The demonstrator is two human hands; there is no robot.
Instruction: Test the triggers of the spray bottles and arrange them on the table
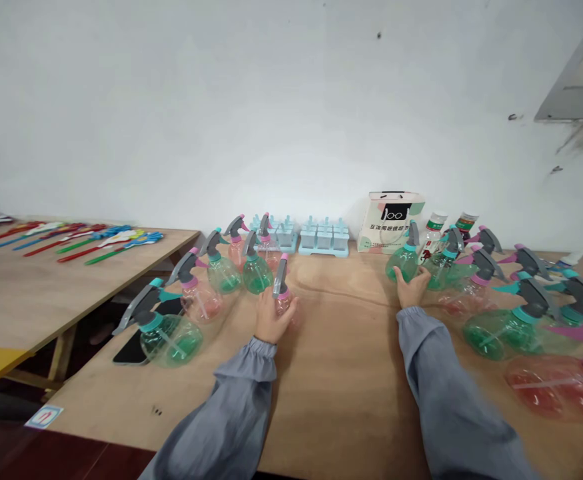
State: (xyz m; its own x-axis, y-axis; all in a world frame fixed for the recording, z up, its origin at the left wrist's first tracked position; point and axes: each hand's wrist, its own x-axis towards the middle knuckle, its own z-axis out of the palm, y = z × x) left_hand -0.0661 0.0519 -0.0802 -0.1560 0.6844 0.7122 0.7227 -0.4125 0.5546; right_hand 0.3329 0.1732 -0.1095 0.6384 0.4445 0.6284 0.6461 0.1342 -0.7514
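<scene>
My left hand [272, 320] is wrapped round a pink spray bottle [285, 299] with a grey trigger head, standing on the wooden table [341, 373]. My right hand [411, 288] reaches toward a green spray bottle [404, 259] at the back of the right group; its fingers touch the bottle's lower side, but the grip is blurred. Both arms wear grey sleeves. Several green and pink spray bottles [221, 270] stand in a cluster left of my left hand. Several more spray bottles [514, 320] crowd the table's right side.
Light blue ice-pop moulds [324, 237] and a white carton [390, 223] stand by the wall. A black phone [130, 348] lies under the nearest left bottle. A second table [36, 287] on the left carries colourful hand-shaped clappers [91, 239].
</scene>
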